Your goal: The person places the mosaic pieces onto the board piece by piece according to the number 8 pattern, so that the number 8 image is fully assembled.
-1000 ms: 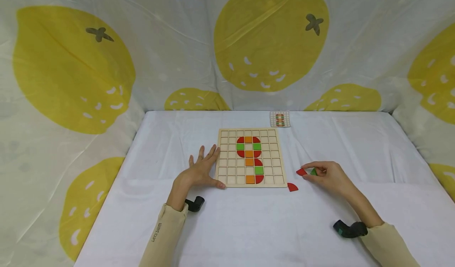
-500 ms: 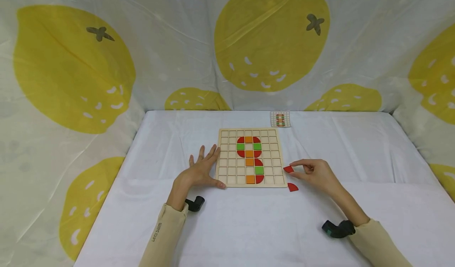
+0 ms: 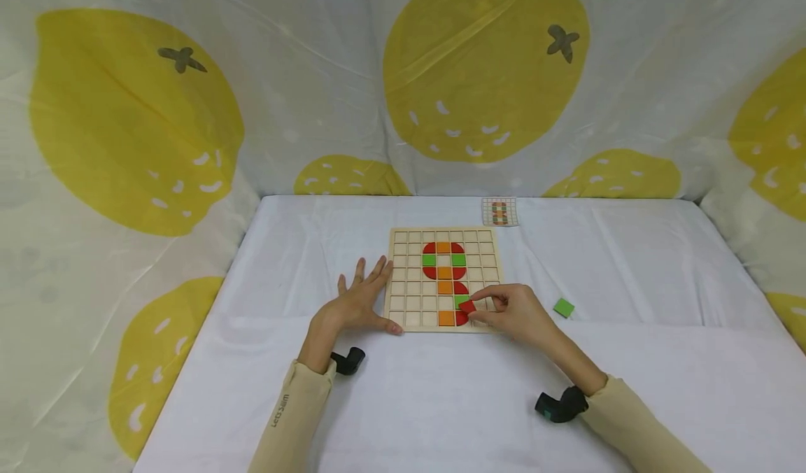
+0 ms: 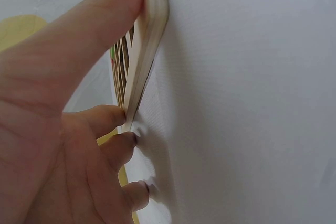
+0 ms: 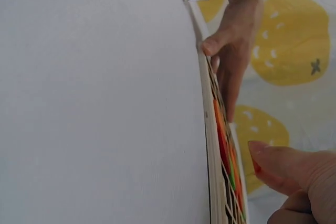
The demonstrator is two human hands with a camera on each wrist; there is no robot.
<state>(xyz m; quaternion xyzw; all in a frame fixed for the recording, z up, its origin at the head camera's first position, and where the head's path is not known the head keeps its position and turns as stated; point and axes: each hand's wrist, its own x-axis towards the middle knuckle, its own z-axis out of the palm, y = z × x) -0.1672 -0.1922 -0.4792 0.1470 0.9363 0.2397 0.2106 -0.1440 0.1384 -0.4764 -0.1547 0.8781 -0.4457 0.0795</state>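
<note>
A square wooden grid board [image 3: 412, 304] lies on the table, with red quarter-circle, green square and orange square tiles set in its cells. My left hand [image 3: 352, 308] rests at the board's left side, fingers spread, fingertips and thumb touching its edge; the left wrist view shows the thumb [image 4: 113, 11] against the frame. My right hand [image 3: 518, 312] pinches a red quarter-circle tile [image 3: 467, 306] between thumb and fingertips, over the lower part of the board's figure, overlapping a green tile [image 3: 460, 300]. In the right wrist view only a sliver of the held tile [image 5: 256, 167] shows.
A green square tile [image 3: 563, 308] lies on the white cloth [image 3: 434, 396], right of my right hand. Behind the board's right corner is a small pattern card [image 3: 500, 212] printed with a similar figure. A lemon-print curtain [image 3: 327, 74] closes off the back and sides.
My right hand has carried the red tile leftward from beside the board to over it. The green square tile is now uncovered; the loose red tile is now hidden behind that hand. My left hand stays put.
</note>
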